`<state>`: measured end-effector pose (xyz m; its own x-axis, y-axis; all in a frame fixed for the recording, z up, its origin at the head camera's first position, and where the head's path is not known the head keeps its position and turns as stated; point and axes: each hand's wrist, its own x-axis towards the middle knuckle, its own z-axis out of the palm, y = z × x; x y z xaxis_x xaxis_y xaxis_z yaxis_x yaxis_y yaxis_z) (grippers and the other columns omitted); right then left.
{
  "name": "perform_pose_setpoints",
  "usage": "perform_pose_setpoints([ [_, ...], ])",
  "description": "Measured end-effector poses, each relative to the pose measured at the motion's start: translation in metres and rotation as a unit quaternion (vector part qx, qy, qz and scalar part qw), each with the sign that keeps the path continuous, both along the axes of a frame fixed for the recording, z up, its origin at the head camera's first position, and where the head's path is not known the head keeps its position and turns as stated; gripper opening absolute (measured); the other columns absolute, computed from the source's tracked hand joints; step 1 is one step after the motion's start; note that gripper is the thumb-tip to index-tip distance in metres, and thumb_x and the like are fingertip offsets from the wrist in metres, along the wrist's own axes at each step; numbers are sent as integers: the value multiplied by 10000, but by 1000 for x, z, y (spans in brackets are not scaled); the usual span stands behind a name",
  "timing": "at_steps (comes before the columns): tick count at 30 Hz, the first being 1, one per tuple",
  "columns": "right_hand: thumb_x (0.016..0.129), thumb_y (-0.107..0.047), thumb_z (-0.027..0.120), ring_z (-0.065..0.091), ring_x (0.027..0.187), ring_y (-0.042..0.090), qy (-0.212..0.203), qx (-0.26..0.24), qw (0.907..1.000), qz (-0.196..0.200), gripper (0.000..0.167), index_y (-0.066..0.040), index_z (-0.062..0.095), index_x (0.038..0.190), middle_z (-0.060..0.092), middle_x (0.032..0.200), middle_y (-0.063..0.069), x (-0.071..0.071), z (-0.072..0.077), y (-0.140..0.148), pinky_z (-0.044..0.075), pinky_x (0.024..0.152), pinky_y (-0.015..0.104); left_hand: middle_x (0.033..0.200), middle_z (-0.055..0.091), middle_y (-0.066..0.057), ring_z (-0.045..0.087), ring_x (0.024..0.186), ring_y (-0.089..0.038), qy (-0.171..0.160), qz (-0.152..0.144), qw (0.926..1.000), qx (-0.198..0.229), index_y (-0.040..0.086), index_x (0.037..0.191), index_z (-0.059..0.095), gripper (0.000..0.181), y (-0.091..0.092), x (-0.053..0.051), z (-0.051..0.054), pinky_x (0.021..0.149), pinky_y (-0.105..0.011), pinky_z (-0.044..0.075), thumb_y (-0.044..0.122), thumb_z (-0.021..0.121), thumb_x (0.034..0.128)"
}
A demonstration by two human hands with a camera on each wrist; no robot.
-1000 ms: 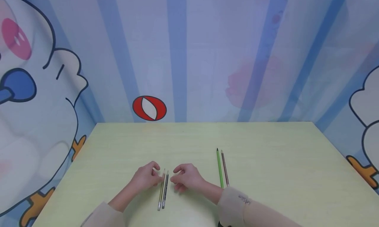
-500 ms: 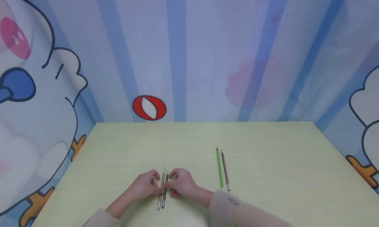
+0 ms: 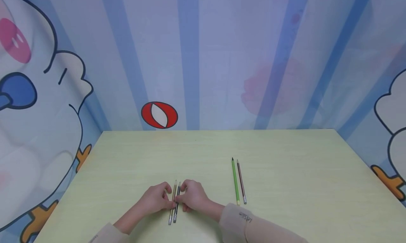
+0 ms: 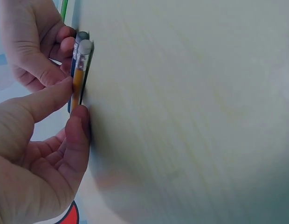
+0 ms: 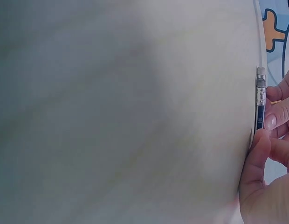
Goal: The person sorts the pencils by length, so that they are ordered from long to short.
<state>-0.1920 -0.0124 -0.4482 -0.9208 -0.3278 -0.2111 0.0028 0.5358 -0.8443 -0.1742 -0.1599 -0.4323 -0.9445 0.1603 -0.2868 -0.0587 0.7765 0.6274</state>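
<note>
On your far left, a white cartoon figure (image 3: pixel 52 134) is printed on the striped blue backdrop (image 3: pixel 219 77). Farther right on it, just above the far edge of the pale table (image 3: pixel 285 158), is a red and white ball (image 3: pixel 172 117). At the near left, your left hand (image 3: pixel 155 198) comes out of a beige sleeve (image 3: pixel 109 235), its fingers bent. Your thumb and a fingertip touch the yellow pencil (image 4: pixel 77 79), their tips apart along it; you cannot tell whether they clamp it. That pencil lies left of the black pencil (image 5: pixel 260 114), just beside it, between your 2 hands, points to the far side and erasers to the near side. Your right hand (image 3: pixel 194 195) is on the right of this pair, fingers bent too, with the thumb and a fingertip at the black pencil; whether they clamp it you cannot tell. Its beige sleeve (image 3: pixel 234 222) bears dark lettering. Farther right, well apart from the first 2 pencils, a green pencil (image 3: pixel 235 181) and a dark red pencil (image 3: pixel 241 181) lie on the table near each other, the green on the left, their points also to the far side
</note>
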Motion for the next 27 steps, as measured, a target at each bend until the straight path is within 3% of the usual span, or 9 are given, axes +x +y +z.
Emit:
perform_pose_setpoints([
  [7, 726, -51, 679, 471, 339, 82, 17, 169, 9999, -5, 189, -57, 522, 831, 552, 472, 29, 0, 2, -1, 425, 366, 198, 622, 552, 2, 482, 531, -116, 2, -45, 10000, 53, 62, 944, 535, 336, 0, 0, 1, 510, -235, 373, 169, 727, 690],
  [14, 708, -13, 677, 483, 361, 82, 13, 388, 9992, 32, 201, -50, 537, 846, 545, 521, 13, 1, 2, -1, 432, 377, 191, 605, 562, -8, 506, 514, -112, -157, 169, 9997, 45, 61, 931, 550, 285, 3, 0, 1, 506, -227, 395, 138, 707, 706],
  [27, 670, -12, 698, 481, 416, 92, 357, 889, 9949, 325, 265, -37, 559, 894, 512, 625, 9, 4, 5, 0, 397, 381, 180, 540, 560, 2, 507, 470, -105, 49, 253, 9993, -278, 49, 891, 532, 231, 12, 1, -2, 474, -209, 380, 96, 677, 717],
])
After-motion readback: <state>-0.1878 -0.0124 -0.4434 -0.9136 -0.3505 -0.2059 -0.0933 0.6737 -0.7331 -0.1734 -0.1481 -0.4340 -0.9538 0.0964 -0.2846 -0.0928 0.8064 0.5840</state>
